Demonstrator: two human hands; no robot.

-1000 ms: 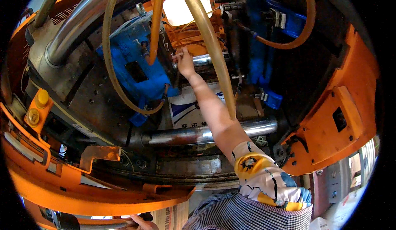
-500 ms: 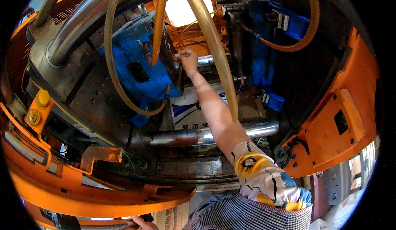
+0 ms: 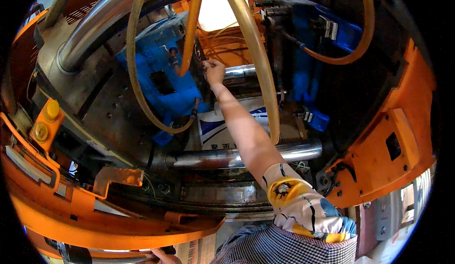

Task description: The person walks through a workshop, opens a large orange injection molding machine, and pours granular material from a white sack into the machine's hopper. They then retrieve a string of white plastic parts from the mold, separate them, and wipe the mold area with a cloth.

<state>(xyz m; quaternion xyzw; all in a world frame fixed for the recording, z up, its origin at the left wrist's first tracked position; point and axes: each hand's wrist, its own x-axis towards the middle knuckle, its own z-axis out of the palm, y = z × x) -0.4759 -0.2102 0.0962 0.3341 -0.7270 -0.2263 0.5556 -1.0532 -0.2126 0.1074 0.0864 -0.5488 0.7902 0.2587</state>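
My right hand (image 3: 214,72) reaches deep into a large machine, its arm stretched between two mould halves. Its fingers are bent and pinched together at the inner face of the left blue mould half (image 3: 163,65); whatever they hold is too small or hidden to make out. The right blue mould half (image 3: 299,50) stands opposite, apart from the hand. Low in the view, my left hand (image 3: 163,256) is at the orange door's lower edge, beside a metal bar (image 3: 116,259). Most of its fingers are cut off or hidden.
Yellowish hoses (image 3: 256,50) loop down in front of the arm and moulds. A shiny tie bar (image 3: 208,159) crosses below my forearm, and a printed white sack (image 3: 227,124) lies beyond it. Orange guards (image 3: 388,145) stand on both sides.
The view has shifted a little, so the moulds and hoses sit slightly further right. My right hand stays at the left mould's inner face, fingers still bent. My left hand looks unmoved.
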